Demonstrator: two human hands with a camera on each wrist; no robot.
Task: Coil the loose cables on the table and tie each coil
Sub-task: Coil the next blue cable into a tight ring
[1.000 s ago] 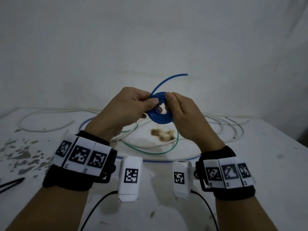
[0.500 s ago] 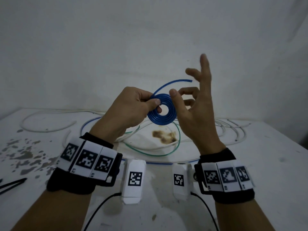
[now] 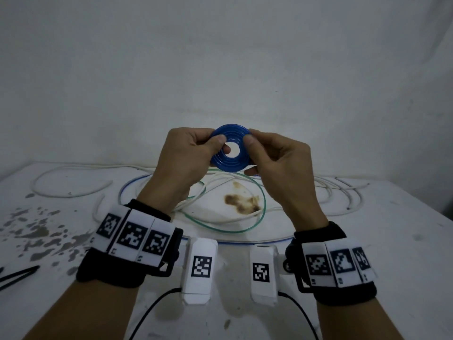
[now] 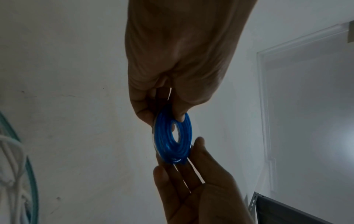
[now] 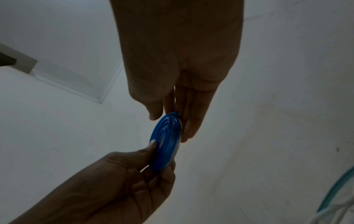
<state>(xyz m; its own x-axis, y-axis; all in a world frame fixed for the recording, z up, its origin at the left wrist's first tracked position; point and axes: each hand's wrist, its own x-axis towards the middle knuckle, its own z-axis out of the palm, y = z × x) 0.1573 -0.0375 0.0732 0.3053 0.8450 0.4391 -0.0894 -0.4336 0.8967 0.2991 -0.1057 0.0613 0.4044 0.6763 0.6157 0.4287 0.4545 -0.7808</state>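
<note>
**Blue coil wound flat, held between both hands — tie not yet on**

The left thumb (image 3: 219, 141) presses the near face of the blue coil (image 3: 231, 160) at its left edge, with fingers curled behind it; the right thumb (image 3: 249, 141) does the same on the right edge, so each hand pinches one side of the ring. The left hand (image 3: 188, 158) and right hand (image 3: 277, 160) hold the coil up in the air above the table (image 3: 404, 241), facing the person. From the right wrist view the turns lie as a flat spiral, and no loose tail shows.

Winding of this cable looks finished; the step in hand is steadying the coil before binding it. The next move likely calls for one hand to keep the pinch tight — the springy turns could unwind if the grip eases — while the other fetches a tie. The black strips (image 3: 17, 274) at the table's left edge may be ties, though this cannot be told for sure.

Much remains: a green cable (image 3: 245, 230), white cables (image 3: 71, 193) and a pale cable with a blue stripe (image 3: 137, 185) lie tangled and overlapping on the table beneath the hands. A brown stain (image 3: 241, 204) and dark splatter (image 3: 36, 231) mark the surface. Nothing blocks a reach to the left.
</note>
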